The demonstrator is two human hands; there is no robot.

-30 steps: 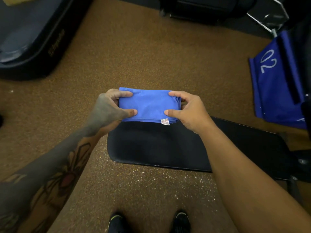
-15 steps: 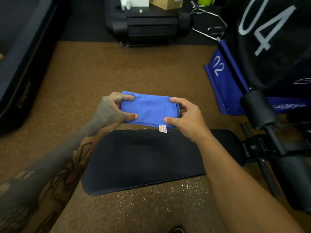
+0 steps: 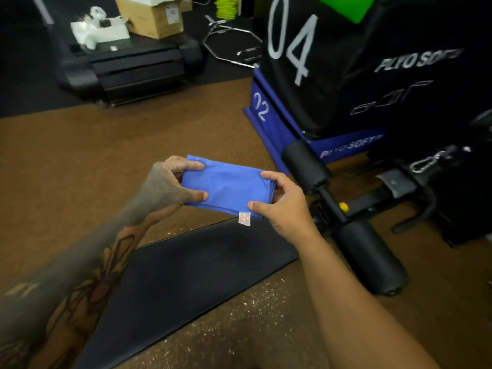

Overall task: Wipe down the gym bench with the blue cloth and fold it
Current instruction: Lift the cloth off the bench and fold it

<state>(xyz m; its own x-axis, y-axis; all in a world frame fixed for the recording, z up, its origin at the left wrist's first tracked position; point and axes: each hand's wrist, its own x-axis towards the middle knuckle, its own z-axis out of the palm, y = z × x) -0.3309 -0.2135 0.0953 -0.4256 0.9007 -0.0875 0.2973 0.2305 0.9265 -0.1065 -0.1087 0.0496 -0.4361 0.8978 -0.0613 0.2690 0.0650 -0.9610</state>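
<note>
Two hands hold the cloth already folded

Both hands grip the blue cloth (image 3: 226, 186) in the air, above the far end of the gym bench pad (image 3: 186, 275); the left hand (image 3: 166, 186) pinches its left edge, thumb on top, and the right hand (image 3: 282, 206) pinches the right edge by the small white tag (image 3: 244, 218); the cloth looks like a compact layered rectangle, so folding seems nearly finished; whether the wiping is done I cannot tell; probably only setting it down remains.
</note>
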